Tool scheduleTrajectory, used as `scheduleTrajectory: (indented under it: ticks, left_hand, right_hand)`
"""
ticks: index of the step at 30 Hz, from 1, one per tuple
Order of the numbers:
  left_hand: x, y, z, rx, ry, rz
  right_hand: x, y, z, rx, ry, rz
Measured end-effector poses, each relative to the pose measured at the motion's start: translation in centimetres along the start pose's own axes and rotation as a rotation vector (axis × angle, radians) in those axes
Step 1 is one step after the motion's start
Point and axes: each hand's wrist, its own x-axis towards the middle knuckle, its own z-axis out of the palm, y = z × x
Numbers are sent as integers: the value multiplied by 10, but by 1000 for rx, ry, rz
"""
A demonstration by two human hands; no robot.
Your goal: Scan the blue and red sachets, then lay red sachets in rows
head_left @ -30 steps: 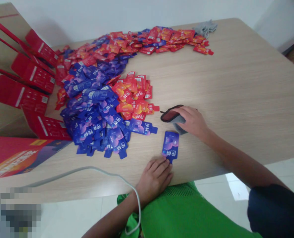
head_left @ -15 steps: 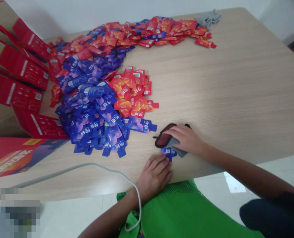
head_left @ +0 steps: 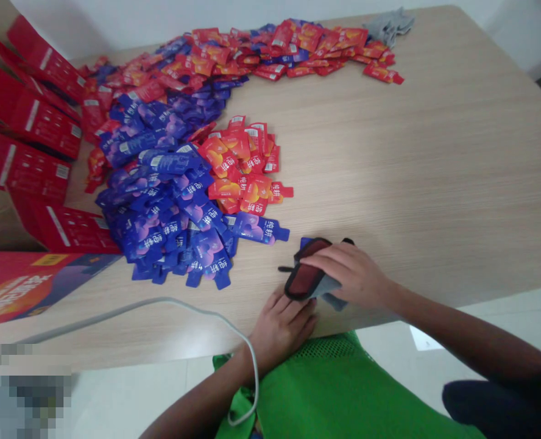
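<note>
My right hand grips a dark red pad with black edging, which has grey cloth along its side. The pad rests over a small blue sachet, with only a blue corner showing beyond it. My left hand lies low on the table near its front edge, fingers together and tips at the near end of that sachet, partly hidden by the pad. Left of the hands, one blue sachet sticks out from a heap of blue sachets. Red-orange sachets overlap beside that heap.
A long mixed pile of red and blue sachets runs along the back of the table. Several red boxes stand on the left. A pale cable crosses the front left. A grey cloth lies at the far edge.
My right hand has drawn the pad slightly toward me over the blue sachet, covering its printed end and uncovering its far corner. My left hand has stayed put.
</note>
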Motion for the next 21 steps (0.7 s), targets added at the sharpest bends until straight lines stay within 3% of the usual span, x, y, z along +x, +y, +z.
scheduleTrajectory:
  ticks: [3,6,11,16,21]
  left_hand:
    - [-3,0,2,10,1,-9]
    - [-3,-2,3,2,-31,15]
    - [2,-2,-2,-10,-11,28]
    - [15,5,-3,46,-109,-24]
    - [34,12,15,171,-144,-218]
  right_hand:
    - [-11,-7,25,43,-104,-19]
    - [-2,13,38,31,-79,28]
    - [37,70,22,-131,2,178]
    - [49,100,-7,-105,299,342]
    - [28,106,-9,-25,539,485]
